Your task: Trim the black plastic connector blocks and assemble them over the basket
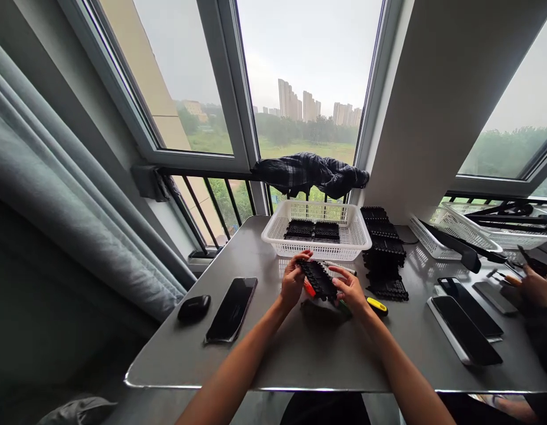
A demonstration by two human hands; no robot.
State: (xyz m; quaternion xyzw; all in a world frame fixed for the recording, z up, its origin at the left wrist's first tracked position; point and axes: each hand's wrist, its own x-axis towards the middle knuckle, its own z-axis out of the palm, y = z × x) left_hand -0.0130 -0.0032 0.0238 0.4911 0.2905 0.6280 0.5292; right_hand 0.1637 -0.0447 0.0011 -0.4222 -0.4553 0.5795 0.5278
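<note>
A ridged black plastic piece is held above the table between my two hands. My left hand grips its left end, fingers closed around the edge. At its right side my right hand holds the piece with thumb and fingers. Just behind stands a white basket with similar black pieces inside. A red object shows partly behind the held piece. Right of my right hand lies a yellow-handled tool.
Stacked black pieces stand right of the basket. A phone and a black case lie left on the grey table. More phones and white baskets lie right, near another person's hand.
</note>
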